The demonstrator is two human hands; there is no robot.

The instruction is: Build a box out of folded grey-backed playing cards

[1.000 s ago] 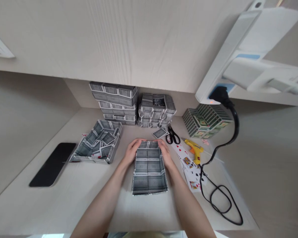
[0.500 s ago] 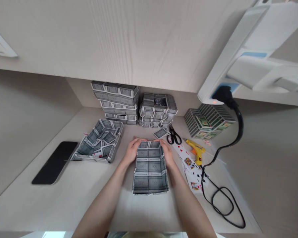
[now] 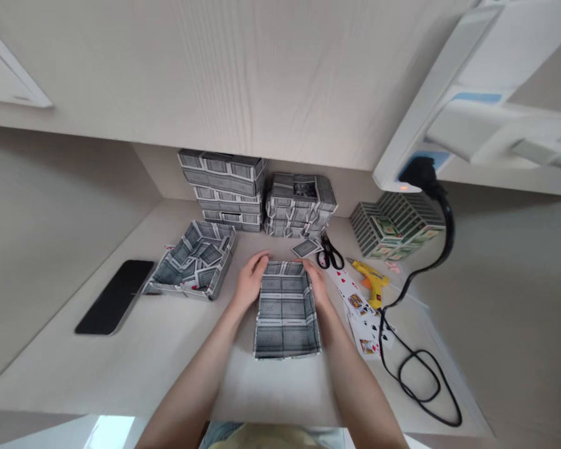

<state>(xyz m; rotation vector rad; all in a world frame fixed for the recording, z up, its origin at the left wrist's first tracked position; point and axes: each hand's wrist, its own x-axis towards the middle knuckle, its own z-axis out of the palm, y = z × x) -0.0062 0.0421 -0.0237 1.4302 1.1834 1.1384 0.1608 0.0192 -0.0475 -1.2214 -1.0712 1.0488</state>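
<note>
An open box made of grey-backed playing cards (image 3: 286, 312) sits on the pale desk (image 3: 121, 368) in front of me. My left hand (image 3: 250, 282) presses against the box's left wall near its far corner, fingers curled round the edge. My right hand (image 3: 316, 284) does the same on the right wall. Both hands grip the far end of the box.
A second card box (image 3: 194, 260) lies at the left, a black phone (image 3: 115, 296) beyond it. Two stacks of card boxes (image 3: 227, 190) (image 3: 299, 206) stand at the back. Scissors (image 3: 330, 255), a yellow glue gun (image 3: 371, 282), loose cards (image 3: 362, 318), a black cable (image 3: 416, 368) and green packs (image 3: 393, 227) lie right.
The view has shifted a little; my hands stay on the far end of the box, with the left fingers slightly more raised at the corner.
</note>
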